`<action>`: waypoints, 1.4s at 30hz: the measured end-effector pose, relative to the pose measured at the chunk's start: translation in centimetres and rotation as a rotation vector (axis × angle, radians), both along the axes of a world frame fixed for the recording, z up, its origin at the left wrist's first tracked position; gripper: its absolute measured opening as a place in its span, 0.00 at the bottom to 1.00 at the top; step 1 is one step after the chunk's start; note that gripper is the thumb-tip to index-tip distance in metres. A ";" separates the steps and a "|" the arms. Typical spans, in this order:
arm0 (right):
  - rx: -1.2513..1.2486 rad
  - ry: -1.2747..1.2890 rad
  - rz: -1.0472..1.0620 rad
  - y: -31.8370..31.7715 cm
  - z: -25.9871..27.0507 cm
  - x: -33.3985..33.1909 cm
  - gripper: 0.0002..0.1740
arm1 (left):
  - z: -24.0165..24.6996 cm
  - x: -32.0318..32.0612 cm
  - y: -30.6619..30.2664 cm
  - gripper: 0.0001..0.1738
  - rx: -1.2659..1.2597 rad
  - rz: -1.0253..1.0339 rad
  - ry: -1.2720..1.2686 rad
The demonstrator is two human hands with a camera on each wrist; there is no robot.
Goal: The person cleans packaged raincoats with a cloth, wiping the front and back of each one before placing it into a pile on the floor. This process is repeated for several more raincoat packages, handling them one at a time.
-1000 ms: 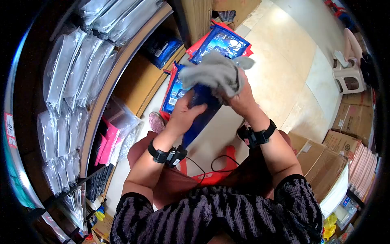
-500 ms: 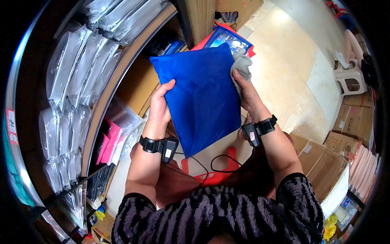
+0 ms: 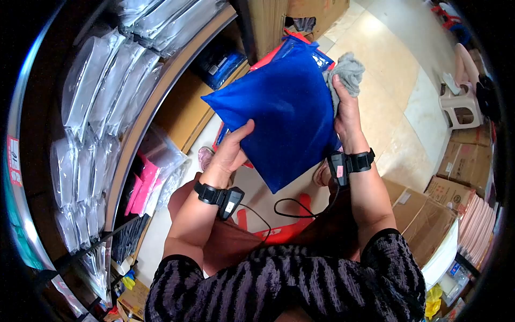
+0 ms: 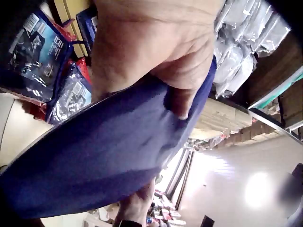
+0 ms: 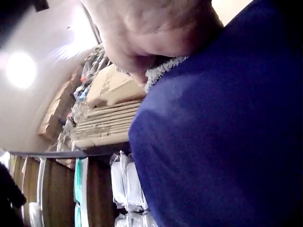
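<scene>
Left hand on the left edge of the flat blue fabric piece, right hand and fluffy grey cloth at its right! Leftward, plastic-wrapped white packs line the shelf; rightward, brown cardboard boxes edge the floor.

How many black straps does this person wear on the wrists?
2: the left strap behind the left hand, the right strap behind the right hand.

Head cam's bright but super fisheye, black corners. Glossy beige tile floor catches glare up top. Wrist cams are soft and grainy, round white light blown out, squarish blue fabric piece pretty murky.
</scene>
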State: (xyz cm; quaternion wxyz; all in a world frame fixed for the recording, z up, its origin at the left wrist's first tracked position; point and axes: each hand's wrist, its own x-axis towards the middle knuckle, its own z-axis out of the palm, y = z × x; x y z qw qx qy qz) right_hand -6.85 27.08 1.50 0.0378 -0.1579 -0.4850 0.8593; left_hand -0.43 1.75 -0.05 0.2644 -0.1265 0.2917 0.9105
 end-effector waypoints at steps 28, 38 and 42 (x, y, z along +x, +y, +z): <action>-0.339 -0.343 0.323 -2.6 -4.4 3.0 0.32 | 0.5 -3.0 -1.4 0.30 -0.061 0.358 -0.090; -0.558 -0.459 0.582 -6.6 -1.5 8.9 0.27 | -2.5 -3.5 -1.5 0.30 -0.146 0.502 -0.110; -0.326 -0.396 0.652 -6.7 -1.1 9.6 0.33 | -2.5 -3.4 -1.8 0.30 -0.157 0.495 -0.140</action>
